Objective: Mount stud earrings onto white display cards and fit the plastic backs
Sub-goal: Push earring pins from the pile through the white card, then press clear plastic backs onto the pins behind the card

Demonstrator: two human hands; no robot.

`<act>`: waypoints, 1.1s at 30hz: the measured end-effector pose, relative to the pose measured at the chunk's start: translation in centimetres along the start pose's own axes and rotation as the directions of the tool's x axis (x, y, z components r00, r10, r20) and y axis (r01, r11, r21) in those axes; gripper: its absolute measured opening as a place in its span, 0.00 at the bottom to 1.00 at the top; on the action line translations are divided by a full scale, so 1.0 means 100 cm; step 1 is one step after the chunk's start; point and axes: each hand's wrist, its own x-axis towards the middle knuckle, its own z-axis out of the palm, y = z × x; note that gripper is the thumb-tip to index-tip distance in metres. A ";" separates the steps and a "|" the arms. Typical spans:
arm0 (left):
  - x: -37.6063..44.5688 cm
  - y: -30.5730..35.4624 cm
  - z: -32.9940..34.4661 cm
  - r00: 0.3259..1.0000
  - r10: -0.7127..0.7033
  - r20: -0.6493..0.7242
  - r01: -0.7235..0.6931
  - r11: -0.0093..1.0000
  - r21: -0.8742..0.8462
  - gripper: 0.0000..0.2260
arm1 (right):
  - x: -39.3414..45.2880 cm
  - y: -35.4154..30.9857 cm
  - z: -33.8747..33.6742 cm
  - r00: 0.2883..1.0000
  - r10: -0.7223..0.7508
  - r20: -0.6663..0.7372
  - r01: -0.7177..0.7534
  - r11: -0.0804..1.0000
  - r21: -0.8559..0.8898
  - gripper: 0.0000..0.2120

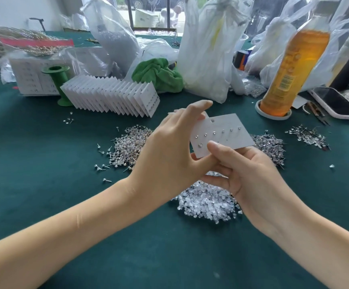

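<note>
A flat white display card (227, 130) is held above the counter (44, 184) between both hands. The left hand (169, 155) pinches its left edge, thumb below and fingers spread behind; the right hand (246, 174) grasps its lower edge, thumb pressed on the face. The card's long axis runs left to right, rising toward the right, with a punched hole at the top. A row of small shiny studs (214, 133) is seen across the matte face. Beneath the hands lies a heap of clear plastic backs (207, 203); piles of metallic stud earrings (127, 144) are spread on the dark green cloth. Behind, finished cards (111, 97) stand fanned in a row.
</note>
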 end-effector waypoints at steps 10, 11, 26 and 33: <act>-0.010 0.003 0.003 0.998 -0.007 0.061 0.011 0.998 -0.061 0.29 | -0.001 0.004 -0.004 1.000 0.013 -0.005 -0.013 0.999 -0.037 0.19; -0.010 0.003 0.003 0.998 0.002 0.066 0.002 0.998 -0.063 0.29 | -0.001 0.004 -0.005 1.000 0.008 -0.002 -0.008 0.999 -0.040 0.18; -0.009 -0.009 -0.004 0.976 0.171 0.134 -0.166 0.985 -0.047 0.31 | 0.002 0.003 -0.014 0.990 -0.136 -0.029 0.133 0.988 -0.081 0.18; 0.016 -0.053 -0.041 0.957 0.160 0.242 -0.184 0.980 0.079 0.15 | 0.011 0.005 -0.028 0.868 -0.490 0.079 0.447 0.702 -0.555 0.08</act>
